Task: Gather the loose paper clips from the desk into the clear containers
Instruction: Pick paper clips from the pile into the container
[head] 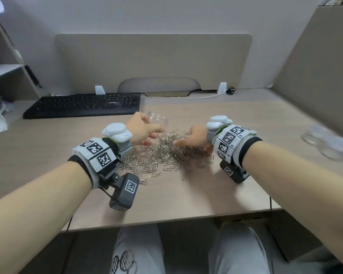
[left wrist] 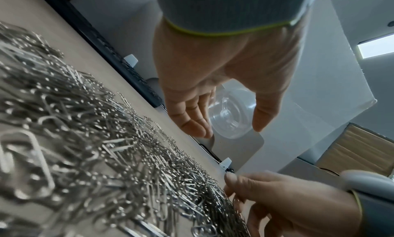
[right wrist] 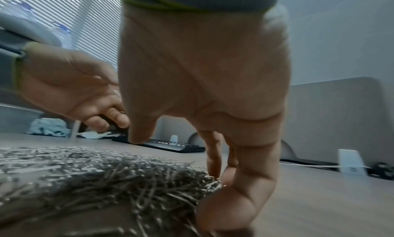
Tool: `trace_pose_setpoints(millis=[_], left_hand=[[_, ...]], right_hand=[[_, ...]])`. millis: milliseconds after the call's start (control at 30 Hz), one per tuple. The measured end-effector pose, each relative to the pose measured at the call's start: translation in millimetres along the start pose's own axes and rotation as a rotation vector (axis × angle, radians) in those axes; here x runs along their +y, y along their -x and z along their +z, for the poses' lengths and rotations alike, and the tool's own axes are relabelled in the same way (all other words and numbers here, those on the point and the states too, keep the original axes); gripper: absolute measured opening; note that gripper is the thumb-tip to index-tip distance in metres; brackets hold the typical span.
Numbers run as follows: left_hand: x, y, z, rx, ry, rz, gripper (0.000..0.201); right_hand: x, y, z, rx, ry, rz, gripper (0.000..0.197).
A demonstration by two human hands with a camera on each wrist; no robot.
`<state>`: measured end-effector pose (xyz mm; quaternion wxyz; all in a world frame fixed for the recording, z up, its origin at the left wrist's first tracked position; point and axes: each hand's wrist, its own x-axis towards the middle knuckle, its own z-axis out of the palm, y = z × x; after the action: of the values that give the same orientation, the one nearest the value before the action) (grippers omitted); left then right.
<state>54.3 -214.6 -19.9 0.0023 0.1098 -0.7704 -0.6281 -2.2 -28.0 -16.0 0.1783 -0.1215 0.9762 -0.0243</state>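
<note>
A broad pile of silver paper clips [head: 162, 151] lies on the desk's middle. My left hand [head: 149, 126] holds a clear container [head: 156, 118] just above the pile's far edge. In the left wrist view its thumb and fingers sit on either side of the container [left wrist: 232, 106]. My right hand [head: 188, 139] rests at the pile's right edge, thumb stretched over the clips. In the right wrist view its fingers [right wrist: 213, 156] point down into the edge of the paper clips [right wrist: 106, 173]. I cannot see any clips in the held container.
More clear containers [head: 327, 143] stand at the desk's right side, blurred. A black keyboard [head: 83, 105] lies at the back left, with a white cable [head: 186, 97] running along the rear. Beige partitions [head: 152, 62] close off the back and right. A few stray clips [head: 184, 175] lie toward the front edge.
</note>
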Motion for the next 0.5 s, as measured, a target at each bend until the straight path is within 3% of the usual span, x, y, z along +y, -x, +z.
trace_pose_setpoints(millis=[67,167,267,500], left_hand=[[-1.3,2.3,-5.0,0.037,-0.03,0.008,0.056],[-4.8,4.3,-13.2,0.025,-0.085,0.01,0.063],[-8.4,6.1,-20.6,0.004,-0.156,0.024,0.072],[-14.9,8.2,-20.6,-0.022,-0.443,0.054,0.053]], right_hand=[[-13.7,1.0,4.0,-0.006,0.042,-0.031,0.099],[-24.6,6.6,5.4,0.011,0.041,-0.095,0.066],[-24.9,-0.8,4.3,-0.001,-0.112,-0.109,0.036],[-19.9,-8.2,-11.5,0.037,-0.426,-0.088,0.015]])
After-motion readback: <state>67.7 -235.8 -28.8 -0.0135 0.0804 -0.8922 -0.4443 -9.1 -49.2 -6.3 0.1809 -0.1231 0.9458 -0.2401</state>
